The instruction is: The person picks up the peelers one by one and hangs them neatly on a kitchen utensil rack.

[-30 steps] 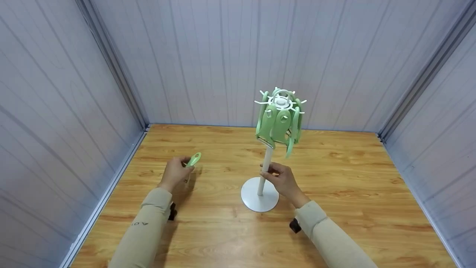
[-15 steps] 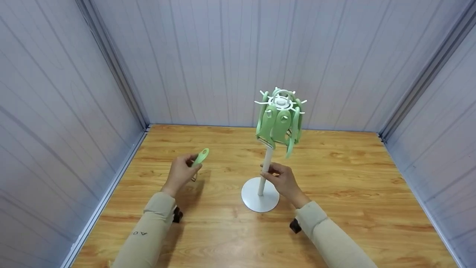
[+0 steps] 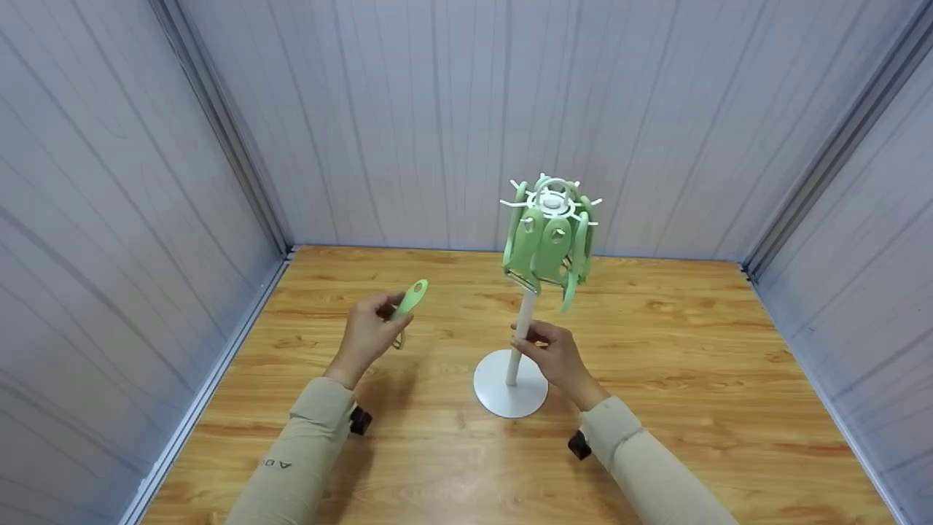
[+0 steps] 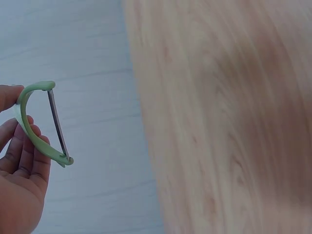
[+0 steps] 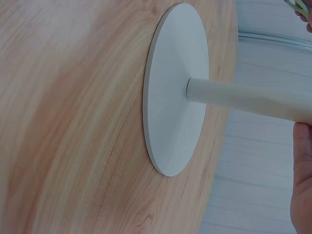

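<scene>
A light green peeler (image 3: 412, 297) is pinched between the thumb and fingers of my left hand (image 3: 369, 332), above the table's left half. Its handle, with a hole at the end, points up and to the right. In the left wrist view the peeler's forked head (image 4: 36, 139) and thin metal blade (image 4: 58, 124) show beyond my fingers. My right hand (image 3: 555, 355) grips the white post (image 3: 522, 321) of an upright stand. Around the stand's spoked top (image 3: 552, 204) hang several green utensils (image 3: 543, 248), peelers with blades at the front among them.
The stand's round white base (image 3: 503, 405) rests flat on the wood-grain table (image 3: 692, 350). Pale panelled walls (image 3: 466, 124) enclose the table at the back, left and right. Black wrist devices (image 3: 361, 421) sit under both sleeves.
My left hand has moved right and slightly away from me, raising the peeler toward the stand. My right hand keeps its grip on the post, and the stand stays in place.
</scene>
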